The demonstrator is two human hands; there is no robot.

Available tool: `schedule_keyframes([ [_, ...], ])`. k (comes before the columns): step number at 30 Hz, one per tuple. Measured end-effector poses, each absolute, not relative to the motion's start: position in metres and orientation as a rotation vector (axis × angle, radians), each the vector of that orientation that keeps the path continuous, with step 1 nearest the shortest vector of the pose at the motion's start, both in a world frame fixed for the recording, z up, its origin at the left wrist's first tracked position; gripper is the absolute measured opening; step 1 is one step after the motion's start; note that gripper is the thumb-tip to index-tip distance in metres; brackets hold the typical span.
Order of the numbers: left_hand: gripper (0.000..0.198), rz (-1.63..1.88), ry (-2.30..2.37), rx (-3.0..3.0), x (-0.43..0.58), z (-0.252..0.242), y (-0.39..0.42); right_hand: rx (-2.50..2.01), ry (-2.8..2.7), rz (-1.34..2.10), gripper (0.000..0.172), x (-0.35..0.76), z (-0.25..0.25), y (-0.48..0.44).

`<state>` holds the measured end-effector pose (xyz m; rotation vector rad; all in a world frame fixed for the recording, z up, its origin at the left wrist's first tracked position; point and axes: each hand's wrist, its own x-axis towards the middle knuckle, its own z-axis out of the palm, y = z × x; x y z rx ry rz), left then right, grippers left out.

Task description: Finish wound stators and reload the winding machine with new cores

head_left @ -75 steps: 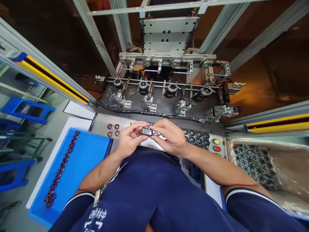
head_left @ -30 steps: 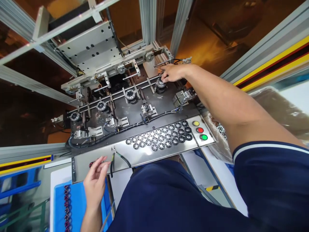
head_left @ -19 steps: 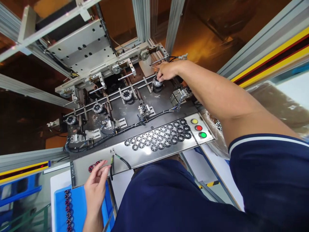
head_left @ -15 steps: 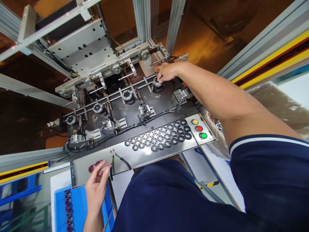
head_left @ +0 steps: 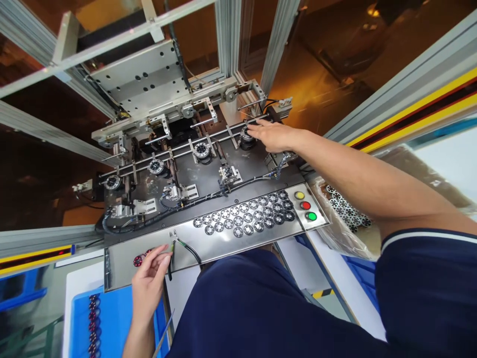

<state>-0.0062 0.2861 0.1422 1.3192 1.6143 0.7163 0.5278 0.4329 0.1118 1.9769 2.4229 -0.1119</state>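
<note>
My right hand reaches to the rightmost round fixture of the machine, fingers stretched out with their tips at its top edge. Those fingers partly cover whatever sits on it. Over the front metal ledge is my left hand, loosely bent, with nothing visible in it. Beside its fingertips lies a pair of pliers with dark handles. Just behind the left fingers, red-and-black round parts are partly hidden. Black-and-silver discs lie in rows on the ledge.
Three more round fixtures, one holding a disc, stand left along the metal rods. Yellow, red and green buttons sit at the ledge's right end. A plastic-lined box holds more discs. A blue tray holds a row of red-and-black parts.
My right hand's fingers, bent down onto the rightmost fixture before, are now straightened, and the hand lies slightly lower. My left hand keeps its pose. The view has shifted a little.
</note>
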Motion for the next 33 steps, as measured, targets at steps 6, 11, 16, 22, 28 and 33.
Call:
schedule_keyframes([
  [6, 0.044, 0.71, 1.524, 1.321, -0.007, 0.131, 0.286, 1.91, 2.139, -0.252, 0.083, 0.509, 0.128, 0.42],
  [11, 0.046, 0.723, 1.498, 1.342, -0.01, 0.13, 0.282, 1.898, 2.156, -0.067, 0.061, 0.485, 0.146, 0.415],
  [16, 0.047, 0.75, 1.569, 1.317, -0.017, 0.132, 0.269, 1.689, 2.509, 0.05, 0.063, 0.452, 0.158, 0.443],
  [22, 0.042, 0.758, 1.637, 1.341, -0.017, 0.131, 0.254, 1.2, 2.764, -0.111, 0.077, 0.415, 0.148, 0.491],
  [28, 0.038, 0.749, 1.679, 1.331, -0.016, 0.121, 0.247, 1.094, 2.823, -0.183, 0.086, 0.424, 0.124, 0.501],
  [33, 0.034, 0.719, 1.606, 1.427, -0.009, 0.121, 0.255, 1.064, 2.77, 0.022, 0.066, 0.416, 0.134, 0.496],
])
